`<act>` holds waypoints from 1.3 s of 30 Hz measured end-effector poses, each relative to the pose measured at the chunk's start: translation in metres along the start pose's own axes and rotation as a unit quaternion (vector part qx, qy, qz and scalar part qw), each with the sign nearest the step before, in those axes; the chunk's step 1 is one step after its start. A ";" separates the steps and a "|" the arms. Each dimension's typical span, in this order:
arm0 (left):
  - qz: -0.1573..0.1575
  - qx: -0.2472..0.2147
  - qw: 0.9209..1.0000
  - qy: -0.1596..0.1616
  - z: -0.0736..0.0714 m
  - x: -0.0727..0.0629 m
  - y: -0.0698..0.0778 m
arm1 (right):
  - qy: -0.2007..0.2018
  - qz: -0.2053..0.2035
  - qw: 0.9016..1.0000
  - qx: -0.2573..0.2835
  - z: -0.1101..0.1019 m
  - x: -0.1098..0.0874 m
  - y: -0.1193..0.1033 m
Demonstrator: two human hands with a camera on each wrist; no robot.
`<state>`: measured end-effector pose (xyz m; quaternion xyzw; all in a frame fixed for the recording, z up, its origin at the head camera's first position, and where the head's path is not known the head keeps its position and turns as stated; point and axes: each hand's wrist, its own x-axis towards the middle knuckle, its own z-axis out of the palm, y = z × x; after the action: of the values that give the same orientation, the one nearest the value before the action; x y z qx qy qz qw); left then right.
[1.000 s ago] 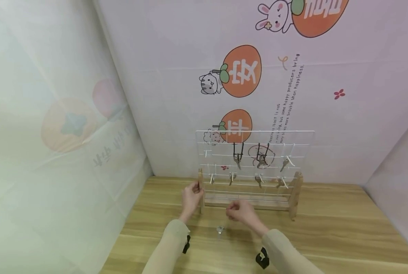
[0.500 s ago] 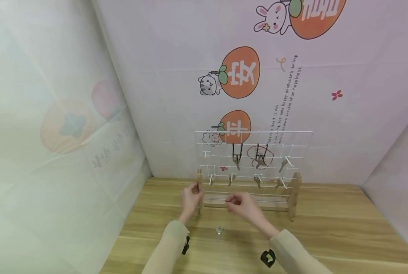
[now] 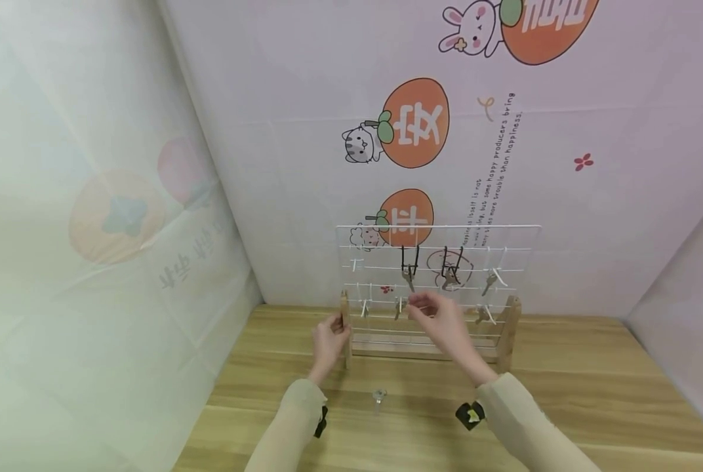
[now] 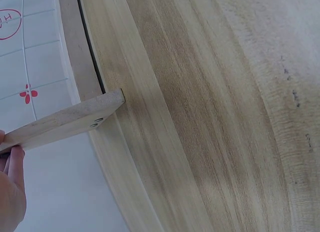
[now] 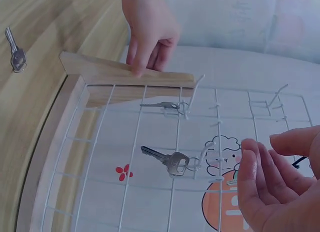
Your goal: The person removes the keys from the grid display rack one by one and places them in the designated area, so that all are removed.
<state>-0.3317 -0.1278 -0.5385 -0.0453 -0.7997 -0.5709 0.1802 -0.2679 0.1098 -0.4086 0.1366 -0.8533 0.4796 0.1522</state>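
Observation:
A white wire grid rack (image 3: 507,334) with wooden side supports stands on the table, with several keys hanging from its hooks. My left hand (image 3: 330,337) grips the rack's left support (image 4: 60,123), thumb and fingers on either side of it. In front of the grid is my right hand (image 3: 442,321), near the lower row of hooks. Its fingers (image 5: 250,174) are loosely bent, with a gap to the thumb and nothing visible between them. Beside it in the right wrist view, one key (image 5: 176,163) hangs on a white hook and another key (image 5: 165,105) hangs closer to the left support.
A single loose key (image 3: 378,396) lies on the wooden table (image 3: 587,393) in front of the rack. Black hooks (image 3: 410,259) and white hooks share the upper row. A printed cloth (image 3: 304,164) hangs behind, and another cloth (image 3: 121,314) stands along the left side.
My right hand has risen from low in front of the rack, moving slightly right to the lower hook row. The left hand has stayed on the support.

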 end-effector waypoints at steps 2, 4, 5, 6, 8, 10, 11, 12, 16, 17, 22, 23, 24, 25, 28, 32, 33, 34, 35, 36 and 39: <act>0.004 0.003 1.000 0.002 0.000 0.000 0.000 | 0.017 0.004 1.000 -0.006 -0.001 0.003 0.000; 0.005 0.006 1.000 0.003 0.000 0.001 -0.001 | 0.029 0.003 1.000 -0.011 -0.001 0.005 -0.001; 0.002 0.005 1.000 0.004 0.001 0.001 -0.001 | 0.037 -0.001 0.999 -0.011 -0.001 0.007 -0.001; 0.002 0.005 1.000 0.005 0.000 0.001 -0.001 | 0.044 -0.006 0.999 -0.011 0.000 0.008 -0.001; 0.004 0.007 1.000 0.005 0.000 0.000 -0.002 | 0.060 -0.022 0.998 -0.010 0.001 0.010 0.000; 0.004 0.008 1.000 0.006 0.000 0.000 -0.002 | 0.076 -0.039 0.996 -0.012 0.003 0.012 0.001; 0.004 0.008 1.000 0.006 0.000 0.000 -0.002 | 0.083 -0.045 0.995 -0.011 0.004 0.013 0.002; 0.005 0.009 1.000 0.006 0.000 0.000 -0.002 | 0.089 -0.050 0.995 -0.011 0.005 0.014 0.003; 0.005 0.014 1.000 0.006 0.001 0.000 -0.002 | 0.108 -0.057 0.992 -0.011 0.009 0.019 0.008; 0.006 0.016 1.000 0.006 0.001 0.000 -0.002 | 0.113 -0.058 0.992 -0.012 0.010 0.020 0.009; 0.019 0.017 1.000 0.011 0.002 0.000 -0.003 | 0.134 -0.059 0.989 -0.012 0.011 0.025 0.009; 0.020 0.017 1.000 0.012 0.002 0.000 -0.003 | 0.136 -0.058 0.989 -0.011 0.011 0.026 0.009; 0.021 0.017 1.000 0.013 0.002 0.000 -0.003 | 0.138 -0.058 0.989 -0.010 0.011 0.027 0.009; 0.020 0.016 1.000 0.013 0.002 0.001 -0.003 | 0.140 -0.058 0.988 -0.009 0.012 0.028 0.009; 0.016 0.016 1.000 0.013 0.002 0.001 -0.004 | 0.145 -0.056 0.988 -0.009 0.013 0.030 0.010; 0.008 0.010 1.000 0.012 0.002 0.001 -0.004 | 0.150 -0.047 0.988 -0.006 0.013 0.033 0.010; 0.006 0.008 1.000 0.012 0.002 0.001 -0.004 | 0.150 -0.044 0.988 -0.005 0.014 0.034 0.010; 0.006 0.007 1.000 0.012 0.002 0.001 -0.004 | 0.150 -0.041 0.988 -0.002 0.014 0.035 0.010; 0.006 0.007 1.000 0.012 0.002 0.001 -0.005 | 0.150 -0.037 0.988 0.000 0.014 0.035 0.010; 0.007 0.006 1.000 0.012 0.002 0.001 -0.005 | 0.151 -0.036 0.988 0.001 0.014 0.036 0.010; 0.008 0.007 1.000 0.011 0.002 0.001 -0.005 | 0.154 -0.033 0.988 0.000 0.014 0.036 0.010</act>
<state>-0.3346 -0.1278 -0.5430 -0.0445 -0.8014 -0.5642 0.1937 -0.3064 0.0996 -0.4095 0.0894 -0.8149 0.4895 0.2972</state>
